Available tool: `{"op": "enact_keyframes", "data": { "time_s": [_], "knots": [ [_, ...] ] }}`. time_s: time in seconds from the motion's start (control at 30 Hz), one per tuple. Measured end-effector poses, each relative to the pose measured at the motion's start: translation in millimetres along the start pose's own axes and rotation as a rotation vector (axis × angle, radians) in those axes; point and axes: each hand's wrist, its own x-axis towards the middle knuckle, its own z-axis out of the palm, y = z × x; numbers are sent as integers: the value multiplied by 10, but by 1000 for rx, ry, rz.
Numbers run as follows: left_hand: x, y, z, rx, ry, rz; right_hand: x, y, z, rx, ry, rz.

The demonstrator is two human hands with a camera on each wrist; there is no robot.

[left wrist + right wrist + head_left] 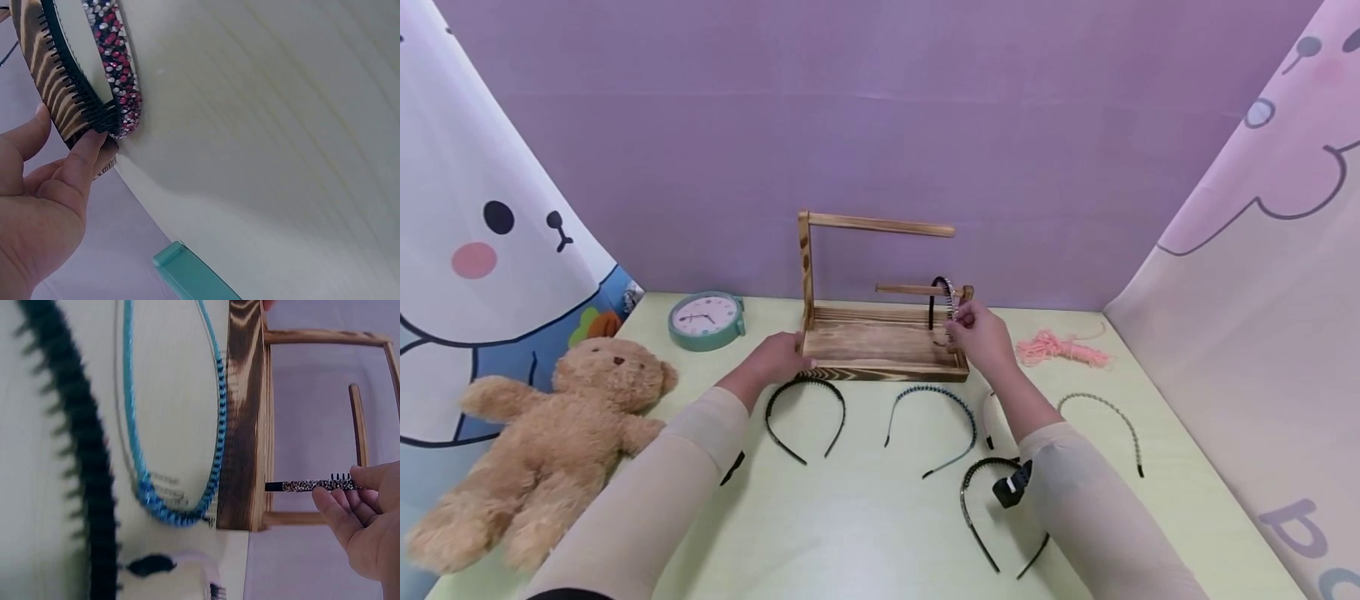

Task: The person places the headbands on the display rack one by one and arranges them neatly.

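Observation:
A wooden rack point(891, 374) with a tray base stands at the back of the table; it has a long upper bar point(880, 224) and a shorter lower peg point(902, 289). My left hand point(772, 358) grips the tray's front left corner, thumb on one side and fingers on the other. A dark toothed headband point(300, 486), studded with glittering stones, loops over the lower peg near its right end. With thumb and fingers, my right hand point(987, 336) pinches this headband by its front arm. A black headband with red and silver stones point(119, 69) lies right by my left fingertips.
A blue headband point(942, 393), a dark glittering one point(966, 496) and a beaded one point(1108, 404) lie in front of the rack. Pink yarn point(1060, 350) is at right. A teal clock point(706, 320) and teddy bear point(580, 417) occupy the left.

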Motion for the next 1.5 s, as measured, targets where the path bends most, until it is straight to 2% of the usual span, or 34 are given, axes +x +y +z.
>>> {"op": "enact_keyframes", "data": {
  "time_s": [0.27, 0.63, 0.8, 1.03, 1.27, 1.5],
  "knots": [
    [-24, 18, -15, -5, -2, -7, 7, 91, -76, -12, 10, 29],
    [-28, 26, -14, -2, -2, -1, -18, 110, -140, -1, -52, 20],
    [-34, 35, -22, 8, -2, 2, -39, 127, -184, 39, -91, 41],
    [-40, 40, -22, 7, -9, -5, -105, 190, -265, 10, -127, 95],
    [-44, 43, -31, -3, -5, -4, -223, 272, -273, -78, -236, 117],
    [-56, 54, -31, -10, -9, -8, -320, 318, -165, -87, -396, 110]
  ]
}}
